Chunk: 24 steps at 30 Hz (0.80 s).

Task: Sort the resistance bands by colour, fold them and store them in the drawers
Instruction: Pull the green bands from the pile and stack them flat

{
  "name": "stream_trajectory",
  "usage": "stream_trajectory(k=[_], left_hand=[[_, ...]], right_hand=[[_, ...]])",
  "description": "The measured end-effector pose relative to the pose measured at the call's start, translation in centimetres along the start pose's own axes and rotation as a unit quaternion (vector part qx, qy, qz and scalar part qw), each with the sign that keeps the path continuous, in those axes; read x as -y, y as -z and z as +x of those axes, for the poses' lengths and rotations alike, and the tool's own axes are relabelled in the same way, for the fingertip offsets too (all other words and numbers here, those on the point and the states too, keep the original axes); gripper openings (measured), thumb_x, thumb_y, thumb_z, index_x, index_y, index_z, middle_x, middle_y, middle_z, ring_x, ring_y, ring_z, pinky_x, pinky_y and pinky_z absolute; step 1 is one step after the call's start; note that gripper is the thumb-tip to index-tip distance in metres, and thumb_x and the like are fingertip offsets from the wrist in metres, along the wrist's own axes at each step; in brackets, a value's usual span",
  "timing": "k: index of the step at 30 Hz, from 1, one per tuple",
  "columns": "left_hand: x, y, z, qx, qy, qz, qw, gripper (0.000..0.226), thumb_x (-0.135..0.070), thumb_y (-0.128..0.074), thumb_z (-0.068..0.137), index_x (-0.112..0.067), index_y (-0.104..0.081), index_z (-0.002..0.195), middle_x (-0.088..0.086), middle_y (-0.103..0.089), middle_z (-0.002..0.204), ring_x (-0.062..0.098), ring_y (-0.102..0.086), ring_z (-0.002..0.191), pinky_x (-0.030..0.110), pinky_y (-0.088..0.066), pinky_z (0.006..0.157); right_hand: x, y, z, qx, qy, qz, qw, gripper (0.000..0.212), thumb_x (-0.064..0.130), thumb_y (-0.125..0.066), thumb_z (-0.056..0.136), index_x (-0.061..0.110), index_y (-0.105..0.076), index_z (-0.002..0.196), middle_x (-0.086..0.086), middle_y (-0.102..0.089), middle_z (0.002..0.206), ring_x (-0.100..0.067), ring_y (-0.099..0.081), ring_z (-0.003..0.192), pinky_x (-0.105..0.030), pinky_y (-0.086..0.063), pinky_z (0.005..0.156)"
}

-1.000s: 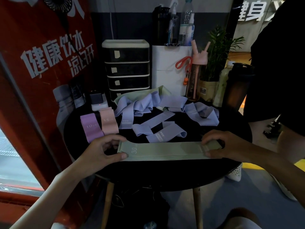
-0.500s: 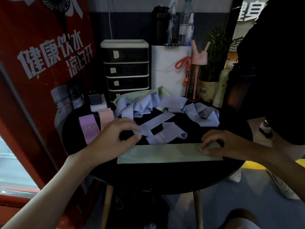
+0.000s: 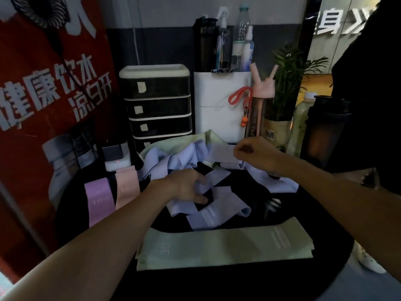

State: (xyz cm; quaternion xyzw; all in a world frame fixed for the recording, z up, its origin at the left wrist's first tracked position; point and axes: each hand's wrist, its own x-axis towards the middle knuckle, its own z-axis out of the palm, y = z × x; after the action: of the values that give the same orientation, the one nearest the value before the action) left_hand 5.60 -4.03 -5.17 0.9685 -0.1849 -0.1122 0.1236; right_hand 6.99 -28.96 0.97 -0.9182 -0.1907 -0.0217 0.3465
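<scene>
Right grip [image 3: 256, 155] on lavender band [image 3: 222, 152]

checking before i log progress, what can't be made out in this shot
All in the head view:
- Lowest drawer of the drawer unit: mostly hidden behind the lilac bands.
- Drawer labels: too small and dim to read.
- Left hand: whether it grips a band is unclear, blurred.
- Back green band: mostly covered by lilac bands.

The person has two long arms, bare all the way to the edge of the view. The left hand [image 3: 187, 187] and the right hand [image 3: 254, 154] are bare too.
</scene>
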Motion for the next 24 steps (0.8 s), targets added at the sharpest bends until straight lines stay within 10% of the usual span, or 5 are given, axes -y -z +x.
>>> stream_trajectory(k=[4,10,17,24], left_hand=[[-0.3,0.5,-0.2,0.0,-0.004,0.001,1.0,0.072,-0.06,-0.078,0.073,-0.029,-0.054,0.134,-0.007,-0.053,0.136,0.017,-0.054,0.121,0.027,-0.045,0.093],[-0.9,0.7,-0.8,-0.015,0.001,-0.006,1.0,0.069,-0.055,-0.078,0.077,-0.026,-0.055,0.134,-0.003,-0.051,0.134,0.022,-0.054,0.121,0.032,-0.047,0.095],[-0.8,0.8,-0.6,-0.008,-0.004,0.016,1.0,0.066,-0.06,-0.077,0.075,-0.029,-0.055,0.129,-0.002,-0.052,0.132,0.024,-0.054,0.118,0.034,-0.047,0.092],[-1.9,2.5,-0.8,-0.045,-0.011,-0.006,0.999,0.03,-0.044,-0.068,0.088,-0.022,-0.061,0.107,-0.007,-0.062,0.105,0.022,-0.061,0.1,0.032,-0.048,0.076]], right_hand=[[-0.6,-1.6,6.1,-0.074,0.009,-0.02,0.997,0.005,0.019,-0.066,0.088,0.016,-0.066,0.091,-0.001,-0.065,0.089,-0.017,-0.06,0.083,-0.031,-0.047,0.074],[-1.3,-3.7,11.5,-0.071,-0.029,-0.016,0.997,0.048,0.035,-0.067,0.089,0.014,-0.053,0.13,-0.002,-0.056,0.111,-0.02,-0.057,0.097,-0.03,-0.048,0.078],[-1.4,-3.7,12.1,-0.15,-0.02,-0.033,0.988,0.008,0.016,-0.069,0.085,0.02,-0.069,0.078,0.007,-0.062,0.067,-0.012,-0.058,0.066,-0.021,-0.046,0.061],[1.7,-0.2,9.7,-0.212,0.104,-0.008,0.972,0.007,0.007,-0.068,0.086,0.003,-0.074,0.089,-0.002,-0.067,0.081,-0.008,-0.058,0.07,-0.016,-0.045,0.066]])
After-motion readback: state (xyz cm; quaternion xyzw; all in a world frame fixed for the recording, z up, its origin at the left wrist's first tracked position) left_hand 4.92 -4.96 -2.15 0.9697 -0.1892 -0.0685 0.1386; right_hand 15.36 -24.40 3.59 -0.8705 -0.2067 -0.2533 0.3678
